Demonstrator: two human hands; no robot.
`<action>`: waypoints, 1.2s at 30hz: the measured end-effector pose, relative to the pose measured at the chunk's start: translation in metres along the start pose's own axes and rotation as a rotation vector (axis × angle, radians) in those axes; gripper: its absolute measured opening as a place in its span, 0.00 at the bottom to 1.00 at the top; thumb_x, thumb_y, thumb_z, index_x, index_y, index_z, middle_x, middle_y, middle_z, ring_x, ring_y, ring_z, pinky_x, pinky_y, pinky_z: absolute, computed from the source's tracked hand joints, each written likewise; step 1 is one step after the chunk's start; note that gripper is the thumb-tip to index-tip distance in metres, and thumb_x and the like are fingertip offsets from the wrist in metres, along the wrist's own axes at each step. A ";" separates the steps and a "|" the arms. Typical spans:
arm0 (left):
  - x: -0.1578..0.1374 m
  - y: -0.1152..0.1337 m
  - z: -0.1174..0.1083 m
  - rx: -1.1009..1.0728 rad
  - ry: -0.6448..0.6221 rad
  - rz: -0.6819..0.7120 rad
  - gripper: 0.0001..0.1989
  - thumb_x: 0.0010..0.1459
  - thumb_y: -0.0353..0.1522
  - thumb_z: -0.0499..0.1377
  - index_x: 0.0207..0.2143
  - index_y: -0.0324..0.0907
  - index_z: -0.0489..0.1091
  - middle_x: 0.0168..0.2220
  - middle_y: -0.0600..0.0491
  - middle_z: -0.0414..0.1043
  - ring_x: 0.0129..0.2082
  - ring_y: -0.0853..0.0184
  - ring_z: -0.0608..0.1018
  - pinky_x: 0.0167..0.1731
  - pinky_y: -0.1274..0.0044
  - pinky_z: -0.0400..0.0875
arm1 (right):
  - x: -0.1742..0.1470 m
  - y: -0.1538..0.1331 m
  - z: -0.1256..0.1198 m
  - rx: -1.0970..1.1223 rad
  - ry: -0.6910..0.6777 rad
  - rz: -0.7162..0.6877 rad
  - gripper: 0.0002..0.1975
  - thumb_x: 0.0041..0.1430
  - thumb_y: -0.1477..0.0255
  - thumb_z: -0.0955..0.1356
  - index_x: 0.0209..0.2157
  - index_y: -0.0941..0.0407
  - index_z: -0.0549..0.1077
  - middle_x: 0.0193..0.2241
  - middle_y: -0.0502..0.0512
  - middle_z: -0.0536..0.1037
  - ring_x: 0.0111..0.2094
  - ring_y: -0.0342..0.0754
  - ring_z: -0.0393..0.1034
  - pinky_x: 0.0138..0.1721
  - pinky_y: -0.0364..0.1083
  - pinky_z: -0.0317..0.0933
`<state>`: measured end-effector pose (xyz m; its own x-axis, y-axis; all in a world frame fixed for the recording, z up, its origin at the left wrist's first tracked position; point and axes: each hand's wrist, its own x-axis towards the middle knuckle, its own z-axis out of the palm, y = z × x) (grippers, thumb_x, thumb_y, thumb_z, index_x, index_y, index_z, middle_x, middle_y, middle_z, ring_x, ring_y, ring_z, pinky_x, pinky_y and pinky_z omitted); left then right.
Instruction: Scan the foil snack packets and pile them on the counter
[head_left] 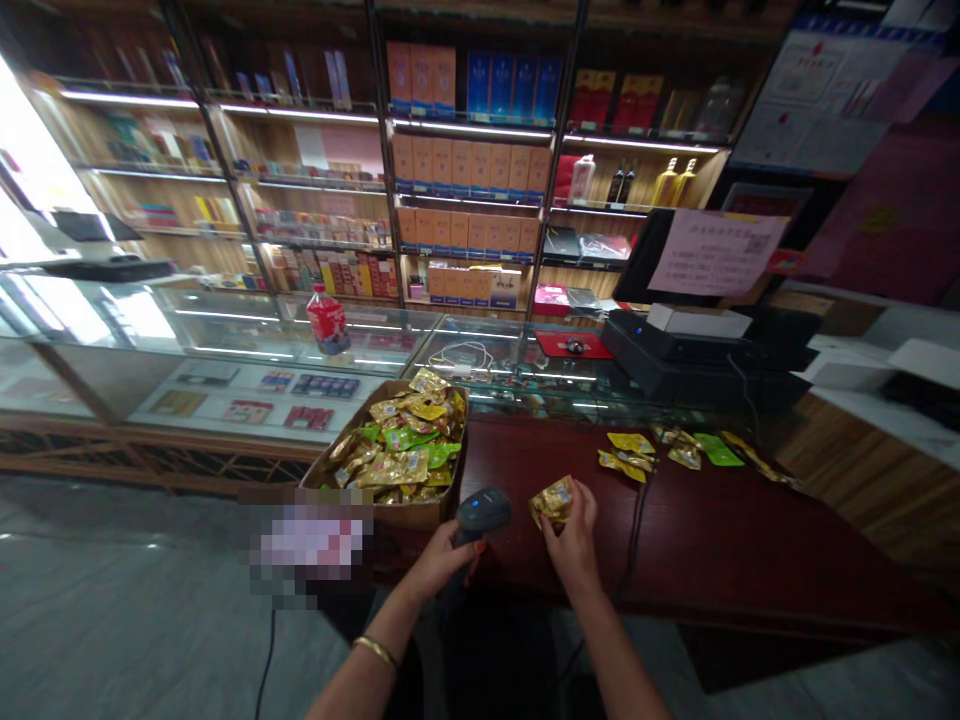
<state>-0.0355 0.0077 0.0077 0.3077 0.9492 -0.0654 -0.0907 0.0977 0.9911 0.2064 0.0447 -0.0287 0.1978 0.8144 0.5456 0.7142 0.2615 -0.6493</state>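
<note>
We see our left hand (442, 560) with its grip clamped around the handle of a dark barcode scanner (482, 512). The scanner's long axis runs up from the hand, and its head tips to the right, towards a gold snack packet (553, 500). Our right hand (574, 540) has its grip closed on that packet, pinching it at the lower edge, so the packet stands just above the near edge of the dark red bench (697, 550), near the scanner head but apart from it. Its flat face seems turned towards the scanner, though we cannot tell for sure. To the left, a cardboard box (420, 515) sits heaped with gold and green packets. Further right on the bench lie loose packets (660, 450), well apart from our hands.
</note>
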 end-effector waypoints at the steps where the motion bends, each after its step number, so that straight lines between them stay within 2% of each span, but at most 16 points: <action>1: 0.000 0.001 0.000 0.001 -0.002 -0.006 0.27 0.47 0.53 0.68 0.31 0.38 0.70 0.17 0.58 0.67 0.14 0.73 0.67 0.15 0.81 0.62 | -0.001 0.001 0.000 0.027 0.026 -0.010 0.36 0.63 0.63 0.66 0.68 0.57 0.50 0.64 0.69 0.55 0.65 0.58 0.57 0.63 0.56 0.59; 5: -0.002 0.003 -0.001 -0.013 0.002 -0.016 0.28 0.45 0.53 0.69 0.34 0.37 0.72 0.17 0.57 0.67 0.14 0.72 0.67 0.16 0.80 0.63 | -0.002 0.003 0.004 0.099 0.076 -0.029 0.39 0.62 0.62 0.68 0.67 0.59 0.49 0.63 0.71 0.56 0.65 0.63 0.55 0.64 0.63 0.55; 11: -0.003 0.003 -0.003 0.045 -0.055 -0.014 0.25 0.47 0.51 0.68 0.30 0.37 0.73 0.17 0.55 0.68 0.15 0.72 0.67 0.17 0.79 0.64 | -0.002 0.001 0.007 0.173 0.026 -0.010 0.38 0.62 0.63 0.69 0.68 0.58 0.51 0.63 0.70 0.59 0.64 0.61 0.57 0.64 0.61 0.57; 14: -0.002 0.001 -0.003 0.065 -0.053 -0.013 0.23 0.49 0.51 0.67 0.28 0.38 0.73 0.17 0.55 0.68 0.15 0.71 0.67 0.17 0.79 0.63 | -0.003 0.000 0.005 0.210 -0.009 0.044 0.40 0.59 0.62 0.70 0.68 0.57 0.53 0.64 0.69 0.59 0.65 0.62 0.57 0.65 0.61 0.56; 17: -0.001 -0.002 -0.001 0.063 -0.028 -0.001 0.24 0.50 0.52 0.66 0.27 0.39 0.71 0.16 0.56 0.67 0.14 0.72 0.67 0.16 0.80 0.62 | 0.000 0.003 0.001 0.265 -0.022 0.127 0.39 0.54 0.60 0.72 0.65 0.56 0.60 0.62 0.68 0.64 0.63 0.63 0.61 0.64 0.61 0.57; 21: 0.002 -0.007 0.001 0.012 0.053 0.012 0.25 0.52 0.54 0.63 0.30 0.40 0.69 0.15 0.59 0.65 0.12 0.73 0.65 0.14 0.81 0.59 | 0.030 -0.004 0.000 0.368 0.013 0.288 0.37 0.53 0.54 0.70 0.60 0.57 0.65 0.56 0.68 0.71 0.58 0.64 0.67 0.62 0.64 0.59; 24: 0.004 -0.012 0.001 -0.016 0.110 -0.013 0.25 0.51 0.54 0.64 0.31 0.40 0.68 0.15 0.59 0.66 0.12 0.72 0.65 0.13 0.81 0.59 | 0.069 -0.036 0.015 0.516 -0.049 0.321 0.35 0.57 0.54 0.67 0.62 0.56 0.62 0.57 0.66 0.72 0.54 0.59 0.72 0.54 0.58 0.69; 26: 0.005 -0.014 0.001 -0.018 0.133 -0.021 0.25 0.51 0.53 0.64 0.30 0.41 0.68 0.15 0.59 0.67 0.12 0.72 0.66 0.13 0.81 0.60 | 0.096 -0.071 0.037 0.616 -0.149 0.306 0.35 0.57 0.55 0.67 0.63 0.53 0.60 0.56 0.63 0.74 0.49 0.57 0.76 0.42 0.53 0.76; 28: 0.005 -0.014 0.001 -0.015 0.146 -0.022 0.24 0.51 0.53 0.64 0.30 0.41 0.67 0.15 0.58 0.67 0.12 0.72 0.66 0.13 0.81 0.60 | 0.115 -0.111 0.065 0.687 -0.253 0.274 0.33 0.57 0.58 0.68 0.62 0.52 0.61 0.54 0.60 0.76 0.45 0.54 0.78 0.35 0.50 0.77; 30: 0.003 -0.013 0.001 -0.019 0.146 -0.019 0.24 0.51 0.53 0.64 0.29 0.41 0.68 0.15 0.58 0.67 0.12 0.72 0.67 0.13 0.81 0.60 | 0.124 -0.149 0.091 0.725 -0.353 0.218 0.32 0.56 0.61 0.70 0.62 0.51 0.62 0.50 0.58 0.78 0.42 0.52 0.80 0.33 0.50 0.78; 33: 0.001 -0.008 0.001 -0.018 0.137 -0.016 0.25 0.51 0.54 0.64 0.28 0.41 0.67 0.15 0.58 0.67 0.12 0.72 0.67 0.13 0.81 0.60 | 0.125 -0.186 0.117 0.705 -0.425 0.111 0.31 0.55 0.65 0.73 0.60 0.49 0.66 0.50 0.55 0.79 0.39 0.50 0.80 0.36 0.51 0.78; 36: 0.001 -0.004 0.000 -0.002 0.139 -0.032 0.26 0.50 0.55 0.64 0.27 0.40 0.67 0.15 0.57 0.67 0.12 0.72 0.67 0.13 0.80 0.60 | 0.125 -0.178 0.116 0.597 -0.369 0.018 0.24 0.56 0.69 0.75 0.54 0.52 0.73 0.55 0.55 0.76 0.49 0.52 0.76 0.50 0.55 0.73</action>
<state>-0.0344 0.0081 0.0034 0.1763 0.9779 -0.1122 -0.0845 0.1286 0.9881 0.0264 0.1601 0.0932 -0.1100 0.9161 0.3855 0.2016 0.4003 -0.8939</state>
